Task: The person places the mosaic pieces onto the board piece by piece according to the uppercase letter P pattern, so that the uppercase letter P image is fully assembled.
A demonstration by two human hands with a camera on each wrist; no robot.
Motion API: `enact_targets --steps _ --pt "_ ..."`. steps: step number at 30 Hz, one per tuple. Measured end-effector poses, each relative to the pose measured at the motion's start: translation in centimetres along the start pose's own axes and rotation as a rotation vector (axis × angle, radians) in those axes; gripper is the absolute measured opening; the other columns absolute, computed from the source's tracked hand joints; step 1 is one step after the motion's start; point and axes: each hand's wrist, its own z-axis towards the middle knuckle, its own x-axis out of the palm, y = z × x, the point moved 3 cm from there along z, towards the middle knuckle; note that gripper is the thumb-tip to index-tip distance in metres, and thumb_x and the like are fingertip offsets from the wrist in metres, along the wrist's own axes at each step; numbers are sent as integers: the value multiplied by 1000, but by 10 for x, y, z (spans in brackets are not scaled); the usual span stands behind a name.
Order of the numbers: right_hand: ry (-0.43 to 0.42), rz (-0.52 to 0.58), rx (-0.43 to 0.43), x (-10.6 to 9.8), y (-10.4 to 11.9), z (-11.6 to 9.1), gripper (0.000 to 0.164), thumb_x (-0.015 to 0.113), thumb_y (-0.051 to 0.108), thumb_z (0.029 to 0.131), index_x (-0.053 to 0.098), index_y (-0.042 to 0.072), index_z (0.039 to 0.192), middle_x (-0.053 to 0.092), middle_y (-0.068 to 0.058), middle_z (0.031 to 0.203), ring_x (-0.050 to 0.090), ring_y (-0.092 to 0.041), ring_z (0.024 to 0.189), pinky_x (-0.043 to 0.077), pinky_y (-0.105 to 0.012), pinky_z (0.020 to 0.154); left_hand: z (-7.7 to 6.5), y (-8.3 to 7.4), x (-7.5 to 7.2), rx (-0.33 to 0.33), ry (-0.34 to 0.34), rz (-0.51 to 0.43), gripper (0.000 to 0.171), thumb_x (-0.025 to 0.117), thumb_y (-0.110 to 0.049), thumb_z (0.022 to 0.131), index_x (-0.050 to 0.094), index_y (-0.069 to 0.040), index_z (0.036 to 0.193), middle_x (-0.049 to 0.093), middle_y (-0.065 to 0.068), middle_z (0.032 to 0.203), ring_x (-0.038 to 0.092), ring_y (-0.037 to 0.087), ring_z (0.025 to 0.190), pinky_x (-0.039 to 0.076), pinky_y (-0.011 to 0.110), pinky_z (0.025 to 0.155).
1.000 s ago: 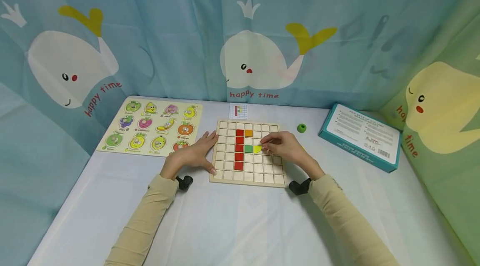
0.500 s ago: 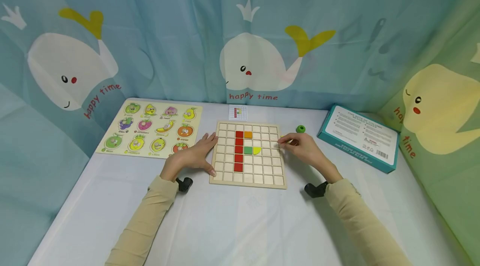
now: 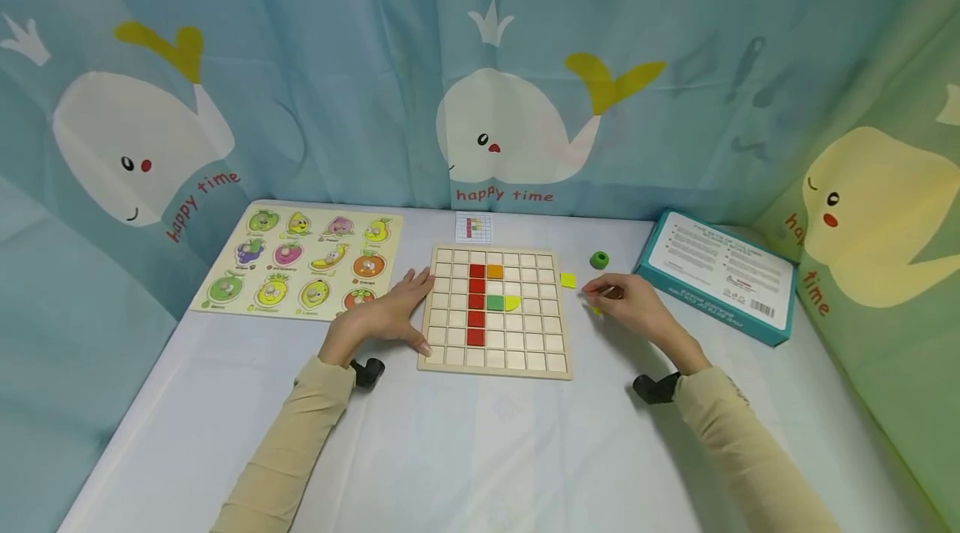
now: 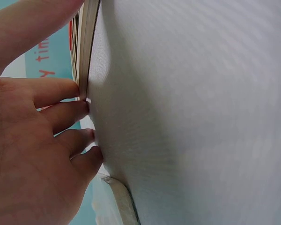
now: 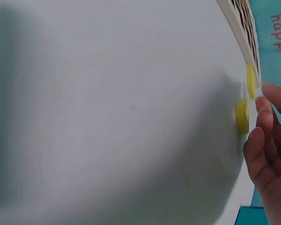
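A wooden grid board (image 3: 528, 356) lies on the table, with a column of red square tiles (image 3: 477, 301), an orange tile (image 3: 495, 272), a green tile (image 3: 495, 303) and a yellow rounded tile (image 3: 512, 303) in its cells. My left hand (image 3: 386, 318) rests spread at the board's left edge, thumb on the near corner. Right of the board, my right hand (image 3: 633, 305) hovers low with bent fingers; nothing shows between thumb and fingertips. A yellow square (image 3: 567, 280) lies left of those fingertips. A second yellow piece (image 5: 242, 116) sits beneath them, partly hidden in the head view.
A fruit puzzle board (image 3: 300, 262) lies at the left. Behind the grid board is a small printed pattern card (image 3: 474, 227). A green bead-like piece (image 3: 599, 260) stands beyond the right hand, and a teal box (image 3: 720, 276) at the far right. Curtains border the table.
My right hand has left the yellow rounded tile on the board and moved right past the board's edge. The yellow square beside the board has come into view. The left hand stays put.
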Motion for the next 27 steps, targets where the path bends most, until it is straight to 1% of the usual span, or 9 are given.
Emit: enact_targets --steps 6,10,16,20,27 --pt "3 -5 16 -2 -8 -1 23 73 8 93 74 0 114 73 -16 102 69 -19 84 53 -26 66 -1 2 0 -6 -4 2 120 91 -24 78 12 4 163 0 18 173 -6 39 160 10 56 128" --pt "-6 -23 23 -4 -11 -1 23 74 8 92 73 -1 113 72 -15 99 68 -21 84 53 -28 67 -2 1 0 -6 -4 -4 120 91 -23 78 12 5 163 0 18 173 -6 39 160 10 56 128" --pt "-2 -44 45 -4 -12 0 23 74 10 92 72 -2 113 72 -17 102 67 -23 86 52 -31 69 -1 2 0 -8 -3 -2 120 91 -23 78 11 5 163 0 19 173 -6 39 160 9 56 128" --pt "-11 -49 41 -2 -13 2 25 75 12 93 72 -2 114 73 -18 103 67 -23 87 52 -31 71 0 1 0 -3 -4 3 120 91 -23 78 12 5 163 0 20 173 -5 40 160 10 56 128" --pt "-23 -63 45 3 -7 12 31 75 18 95 72 -1 118 71 -19 111 64 -26 92 50 -33 75 1 0 1 0 0 -1 120 91 -23 78 11 5 163 0 19 173 -5 40 159 10 56 128"
